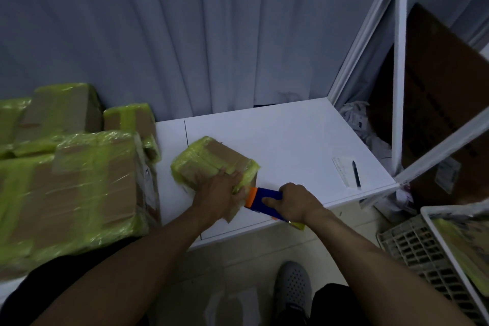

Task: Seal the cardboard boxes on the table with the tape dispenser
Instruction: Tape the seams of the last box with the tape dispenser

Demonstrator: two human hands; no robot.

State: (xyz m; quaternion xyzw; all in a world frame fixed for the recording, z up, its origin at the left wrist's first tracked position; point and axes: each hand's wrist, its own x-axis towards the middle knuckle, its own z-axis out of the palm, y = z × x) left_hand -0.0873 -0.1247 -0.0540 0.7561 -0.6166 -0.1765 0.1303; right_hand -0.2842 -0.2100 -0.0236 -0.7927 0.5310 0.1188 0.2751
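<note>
The box [211, 159] sits on the table [291, 135] under the left hand [219, 193], which presses flat on its near top. The right hand [296, 204] grips the dispenser [264, 197], which points leftward with its orange end against the box's near-right corner, just beside the left fingertips.

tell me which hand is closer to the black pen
Right. The right hand holds the tape dispenser left of the pen; the left hand presses the small box, farther left.

Small box [214, 160] pressed flat onto counter [291, 135] by left hand [221, 193]; tape dispenser [263, 197] gripped by right hand [296, 202] at box edge.
</note>
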